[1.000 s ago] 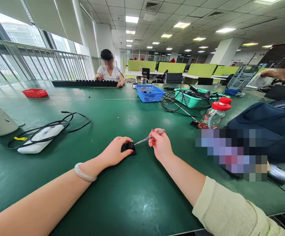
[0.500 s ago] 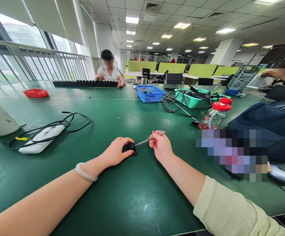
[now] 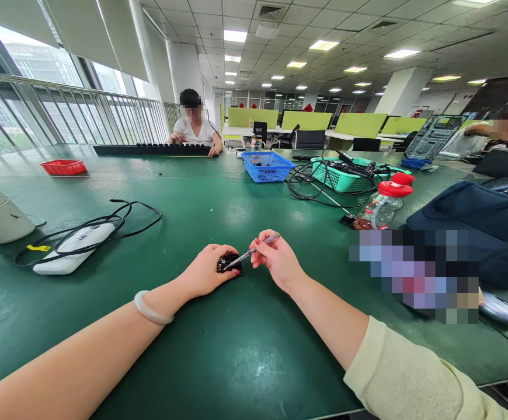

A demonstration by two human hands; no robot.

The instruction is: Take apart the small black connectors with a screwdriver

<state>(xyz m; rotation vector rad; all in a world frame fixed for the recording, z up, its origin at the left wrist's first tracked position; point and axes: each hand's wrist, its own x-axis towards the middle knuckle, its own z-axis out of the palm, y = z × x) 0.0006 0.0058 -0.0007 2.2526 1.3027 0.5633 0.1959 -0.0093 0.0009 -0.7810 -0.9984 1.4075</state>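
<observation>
In the head view, a small black part (image 3: 228,263) is held down on the green worktop (image 3: 236,350) near the picture's middle, with the fingers of the left hand (image 3: 205,271) curled closed around it. A slim screwdriver (image 3: 254,249) is pinched in the closed fingers of the right hand (image 3: 278,259), its tip laid on the part from two o'clock. A white device (image 3: 72,248) ringed by black cable is seen at nine o'clock of the hands, and a red-capped bottle (image 3: 383,207) at two o'clock.
</observation>
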